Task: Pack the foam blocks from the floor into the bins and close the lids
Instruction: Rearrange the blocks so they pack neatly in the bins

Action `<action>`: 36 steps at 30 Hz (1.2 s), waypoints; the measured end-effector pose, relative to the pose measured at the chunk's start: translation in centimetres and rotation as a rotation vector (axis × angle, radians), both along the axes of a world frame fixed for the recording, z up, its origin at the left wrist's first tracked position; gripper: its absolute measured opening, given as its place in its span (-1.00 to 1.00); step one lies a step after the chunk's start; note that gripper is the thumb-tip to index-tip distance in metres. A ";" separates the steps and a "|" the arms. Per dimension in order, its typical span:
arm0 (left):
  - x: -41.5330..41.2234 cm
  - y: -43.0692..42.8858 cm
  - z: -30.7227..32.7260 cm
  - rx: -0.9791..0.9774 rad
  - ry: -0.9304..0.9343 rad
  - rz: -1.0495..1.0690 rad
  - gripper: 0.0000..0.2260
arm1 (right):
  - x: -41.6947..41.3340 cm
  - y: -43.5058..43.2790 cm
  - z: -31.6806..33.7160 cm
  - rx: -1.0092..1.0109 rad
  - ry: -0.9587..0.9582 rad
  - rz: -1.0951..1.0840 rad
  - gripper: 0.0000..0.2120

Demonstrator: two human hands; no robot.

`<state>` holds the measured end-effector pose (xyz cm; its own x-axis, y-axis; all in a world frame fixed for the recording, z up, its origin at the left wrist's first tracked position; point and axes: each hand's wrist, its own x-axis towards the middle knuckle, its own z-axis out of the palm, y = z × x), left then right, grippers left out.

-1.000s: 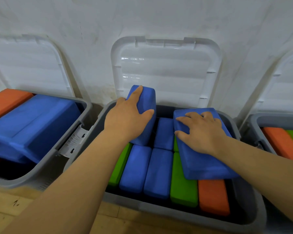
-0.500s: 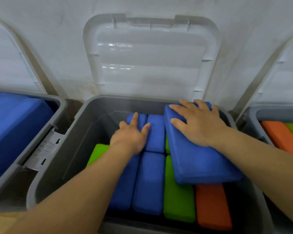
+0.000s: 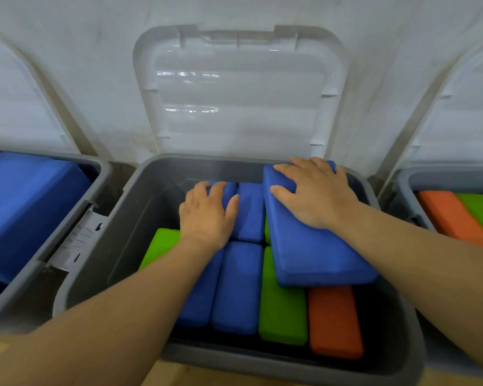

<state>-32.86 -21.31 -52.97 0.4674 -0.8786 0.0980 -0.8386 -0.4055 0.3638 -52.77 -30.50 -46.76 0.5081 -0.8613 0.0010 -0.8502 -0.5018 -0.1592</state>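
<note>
The middle grey bin (image 3: 101, 263) holds several foam blocks packed on edge: blue, green and orange. My left hand (image 3: 207, 215) presses on a blue block (image 3: 226, 190) at the bin's back left, fingers curled over its far end. My right hand (image 3: 315, 190) lies flat, fingers spread, on a large blue block (image 3: 315, 252) that rests tilted across the right rows, its far end at the back rim. The bin's clear lid (image 3: 240, 93) stands open against the wall.
A left grey bin (image 3: 67, 218) holds big blue blocks (image 3: 25, 207); a right grey bin (image 3: 402, 185) holds orange (image 3: 452, 218) and green blocks. Both have lids open against the white wall. Wooden floor shows at the bottom edge.
My left hand pushed the upright blue block down into the back left slot a second ago and stays on it. The camera moved closer over the bin. My right hand stayed on the flat block.
</note>
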 end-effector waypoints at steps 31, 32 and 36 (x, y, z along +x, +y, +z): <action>-6.1 8.5 10.6 -0.698 0.767 0.242 -0.26 | 0.9 5.9 1.4 0.578 -0.718 0.017 -0.29; -5.9 8.7 10.4 -0.696 0.737 0.236 -0.32 | 1.3 6.2 1.2 0.589 -0.709 0.060 -0.31; -5.4 9.7 8.8 -0.616 0.682 0.115 -0.37 | 1.6 6.4 0.7 0.587 -0.713 0.129 -0.34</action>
<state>-38.24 -11.57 -44.22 0.6769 -0.7072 0.2040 -0.3300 -0.0438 0.9430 -51.19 -24.15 -46.06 0.6464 -0.7599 -0.0679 -0.3972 -0.2591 -0.8804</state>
